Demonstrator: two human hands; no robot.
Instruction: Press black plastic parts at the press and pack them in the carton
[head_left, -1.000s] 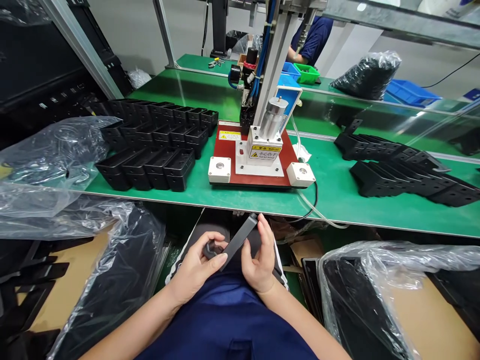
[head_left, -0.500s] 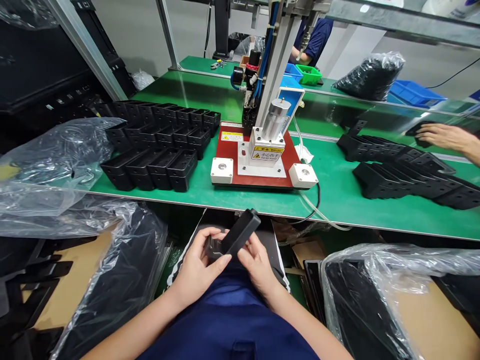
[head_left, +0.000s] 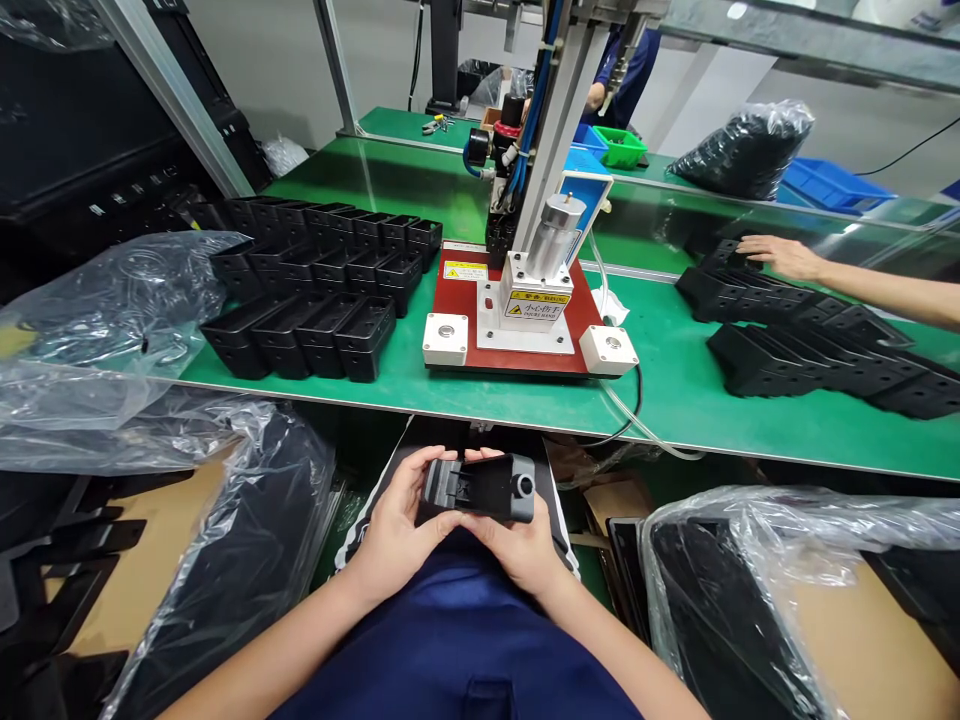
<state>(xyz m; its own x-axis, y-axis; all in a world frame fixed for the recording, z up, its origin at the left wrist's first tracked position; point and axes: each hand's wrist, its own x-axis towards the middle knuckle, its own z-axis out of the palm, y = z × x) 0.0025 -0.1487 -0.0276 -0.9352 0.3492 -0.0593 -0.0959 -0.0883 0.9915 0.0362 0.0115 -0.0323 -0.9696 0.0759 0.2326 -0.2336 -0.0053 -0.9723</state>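
Observation:
Over my lap I hold a black plastic box-shaped part [head_left: 484,488] between both hands. It lies nearly level, its hollow side showing, with a round knob or hole at the right end. My left hand [head_left: 409,510] grips its left end, thumb along the near edge. Closed on the right half is my right hand [head_left: 517,540], thumb also at the near edge; its other fingers are partly hidden behind the part. Beyond, on the green bench [head_left: 360,400], stands a press fixture [head_left: 536,300] on a red base with two white button boxes.
Rows of black plastic boxes [head_left: 300,335] stand on the bench at left. More black parts [head_left: 795,360] are at right, where another person's hand [head_left: 780,255] touches one. Plastic-lined cartons [head_left: 247,520] flank my lap. A hose [head_left: 652,435] hangs over the bench edge.
The black part has turned from steeply tilted to nearly level, its hollow side now showing. My right hand has closed along its near edge. The other person's hand has moved left onto the parts.

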